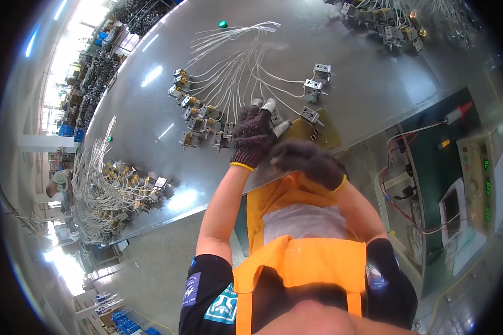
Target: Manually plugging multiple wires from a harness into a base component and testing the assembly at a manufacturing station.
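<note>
My left hand (252, 131), in a dark knit glove with whitish fingertips, is at the table's near edge. Its thumb and fingers close around a small metal block (275, 116), mostly hidden by the glove. My right hand (307, 162), gloved the same way, is just to the right and smeared by motion, its fingers unclear. Beneath and beside the hands lies a yellowish-brown plate (327, 129). Several similar metal blocks (208, 118) with white wires (229, 70) lie to the left. More blocks (313, 89) sit to the right, their wires joining the same fan.
Another heap of wired blocks (126, 187) lies at the left of the metal table (369, 95), and more (394, 33) at the far right. An instrument with green digits (478, 167) and red and white leads (383, 178) stand on the right-hand bench. A green round object (222, 24) sits far back.
</note>
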A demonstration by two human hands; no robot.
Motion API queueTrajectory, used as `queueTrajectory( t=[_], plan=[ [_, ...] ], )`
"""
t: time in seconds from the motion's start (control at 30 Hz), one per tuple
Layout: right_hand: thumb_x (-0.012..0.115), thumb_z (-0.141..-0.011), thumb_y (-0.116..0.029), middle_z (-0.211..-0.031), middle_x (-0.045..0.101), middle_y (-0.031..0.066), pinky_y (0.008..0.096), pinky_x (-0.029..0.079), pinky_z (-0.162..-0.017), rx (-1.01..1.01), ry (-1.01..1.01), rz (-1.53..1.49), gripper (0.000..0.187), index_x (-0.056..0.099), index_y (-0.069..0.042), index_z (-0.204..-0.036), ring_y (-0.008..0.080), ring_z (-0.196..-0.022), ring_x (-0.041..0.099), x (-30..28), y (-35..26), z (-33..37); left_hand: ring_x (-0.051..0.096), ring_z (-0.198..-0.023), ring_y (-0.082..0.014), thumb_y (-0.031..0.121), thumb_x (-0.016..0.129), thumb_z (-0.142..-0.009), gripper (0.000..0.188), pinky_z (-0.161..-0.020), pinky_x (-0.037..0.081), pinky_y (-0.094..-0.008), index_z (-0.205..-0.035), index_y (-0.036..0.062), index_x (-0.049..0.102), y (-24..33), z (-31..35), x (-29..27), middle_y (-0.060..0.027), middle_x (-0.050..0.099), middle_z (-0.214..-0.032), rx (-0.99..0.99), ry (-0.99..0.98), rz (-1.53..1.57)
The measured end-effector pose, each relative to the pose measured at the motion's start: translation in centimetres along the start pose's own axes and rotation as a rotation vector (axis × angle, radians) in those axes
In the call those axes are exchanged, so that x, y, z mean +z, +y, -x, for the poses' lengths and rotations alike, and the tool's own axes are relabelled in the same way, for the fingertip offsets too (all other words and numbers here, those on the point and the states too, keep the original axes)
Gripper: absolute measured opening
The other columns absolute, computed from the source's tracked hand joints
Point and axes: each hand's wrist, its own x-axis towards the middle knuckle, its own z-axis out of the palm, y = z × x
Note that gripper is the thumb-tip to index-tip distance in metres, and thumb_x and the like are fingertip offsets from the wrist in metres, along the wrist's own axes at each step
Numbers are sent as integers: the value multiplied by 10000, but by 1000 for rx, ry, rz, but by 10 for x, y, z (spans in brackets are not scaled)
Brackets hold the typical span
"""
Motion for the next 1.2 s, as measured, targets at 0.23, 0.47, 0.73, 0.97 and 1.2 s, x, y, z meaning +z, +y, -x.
queueTrajectory(
  t=[0.23, 0.47, 0.73, 0.97, 1.2],
  plan=[
    [563, -951, -79, -1053, 671, 22, 253, 480, -884, -96, 470, 122, 199, 662, -59, -1123, 108, -953, 615, -48, 0, 7, 633, -927, -340, 346, 703, -849, 580, -799, 508, -427, -1321, 75, 503, -29, -9, -9, -182, 637, -1060, -123, -272, 138],
    [583, -977, -120, -1123, 657, 10, 236, 473, -923, -122, 720, 72, 200, 648, -53, -1153, 92, -1031, 587, -120, 6, 22, 618, -935, -373, 366, 733, -815, 537, -790, 504, -450, -1213, 50, 558, 54, 10, -24, -179, 661, -976, -220, -123, 410],
    [560, -994, -172, -919, 670, 13, 253, 512, -658, -161, 796, 3, 169, 603, -73, -1124, 70, -761, 597, -110, 4, 55, 660, -913, -296, 262, 743, -808, 552, -818, 509, -391, -1253, -5, 553, 83, 4, -20, -181, 677, -963, -315, -184, 500],
    [513, -1007, -134, -917, 638, 1, 213, 481, -665, 11, 731, -28, 226, 548, -77, -1223, 58, -715, 559, -67, 3, 82, 627, -936, -378, 400, 768, -762, 597, -809, 502, -458, -1208, 44, 591, 100, 3, -9, -174, 679, -955, -236, -176, 206],
    [540, -989, -120, -944, 665, 56, 249, 501, -649, 77, 558, 17, 196, 613, -48, -1156, 123, -741, 625, -26, 15, 79, 639, -881, -384, 470, 732, -779, 586, -766, 515, -468, -1185, 65, 612, 81, 5, -4, -180, 677, -949, -226, -203, 377]
  ],
)
